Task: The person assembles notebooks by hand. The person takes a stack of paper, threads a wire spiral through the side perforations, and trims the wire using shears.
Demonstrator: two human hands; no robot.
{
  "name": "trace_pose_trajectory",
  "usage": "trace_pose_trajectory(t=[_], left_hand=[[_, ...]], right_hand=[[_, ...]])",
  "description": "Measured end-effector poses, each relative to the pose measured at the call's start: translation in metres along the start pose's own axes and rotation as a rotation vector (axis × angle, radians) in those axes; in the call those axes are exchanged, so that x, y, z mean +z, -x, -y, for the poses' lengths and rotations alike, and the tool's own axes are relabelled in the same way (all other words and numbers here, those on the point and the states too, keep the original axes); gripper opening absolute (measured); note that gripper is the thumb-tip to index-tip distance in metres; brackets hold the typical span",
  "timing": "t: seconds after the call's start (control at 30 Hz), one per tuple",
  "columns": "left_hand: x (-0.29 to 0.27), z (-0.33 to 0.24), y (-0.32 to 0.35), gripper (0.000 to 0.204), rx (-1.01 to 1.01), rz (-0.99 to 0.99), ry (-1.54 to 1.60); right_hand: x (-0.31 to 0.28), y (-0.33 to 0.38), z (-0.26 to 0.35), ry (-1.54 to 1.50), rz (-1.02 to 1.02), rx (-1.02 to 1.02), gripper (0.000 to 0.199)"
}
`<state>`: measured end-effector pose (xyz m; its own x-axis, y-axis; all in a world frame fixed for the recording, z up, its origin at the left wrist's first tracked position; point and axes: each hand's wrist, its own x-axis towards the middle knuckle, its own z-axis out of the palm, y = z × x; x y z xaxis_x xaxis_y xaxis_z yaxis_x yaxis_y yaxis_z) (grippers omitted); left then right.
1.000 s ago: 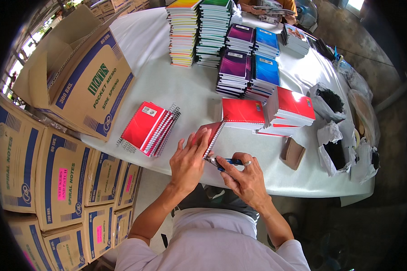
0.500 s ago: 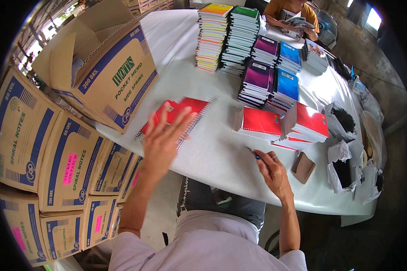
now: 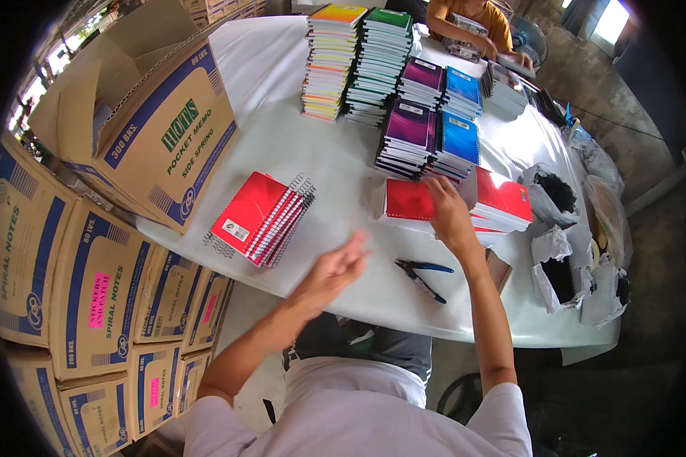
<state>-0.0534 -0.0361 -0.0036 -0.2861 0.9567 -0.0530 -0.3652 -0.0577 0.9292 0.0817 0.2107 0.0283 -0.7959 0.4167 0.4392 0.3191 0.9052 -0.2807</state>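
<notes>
My left hand (image 3: 329,276) hovers over the table's near side, its slightly blurred fingers apart and holding nothing. To its left lies a fanned pile of red spiral notebooks (image 3: 255,209), their wire coils sticking out past the covers. My right hand (image 3: 451,217) is at the right end of a stack of red notebooks (image 3: 406,199), its fingers bent and closed against the top one; the fingertips are partly hidden. Below that stack, a pair of cutting pliers (image 3: 413,266) with blue and black handles lies on the table, jaws pointing left, touched by neither hand.
Another red stack (image 3: 503,199) stands right of my right hand. Behind are purple (image 3: 411,122), blue (image 3: 457,141), green (image 3: 385,23) and yellow (image 3: 333,15) stacks. Torn packets of black coils (image 3: 560,282) lie right; an open carton (image 3: 160,145) stands left. A person (image 3: 472,30) handles booklets opposite.
My left hand has left the red spiral notebooks and moved right. My right hand has let go of the pliers and moved up to the red stack. The view has shifted slightly.
</notes>
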Motion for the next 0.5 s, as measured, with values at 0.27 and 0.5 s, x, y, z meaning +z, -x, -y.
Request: trace_pose_trajectory(t=[0.27, 0.5], left_hand=[[0.034, 0.057, -0.073, 0.070, -0.218, -0.187, 0.686], [0.019, 0.040, -0.091, 0.069, -0.282, -0.187, 0.477]], right_hand=[[0.040, -0.073, -0.025, 0.130, 0.568, 0.178, 0.075], [0.048, -0.075, -0.033, 0.002, 0.596, 0.305, 0.096]])
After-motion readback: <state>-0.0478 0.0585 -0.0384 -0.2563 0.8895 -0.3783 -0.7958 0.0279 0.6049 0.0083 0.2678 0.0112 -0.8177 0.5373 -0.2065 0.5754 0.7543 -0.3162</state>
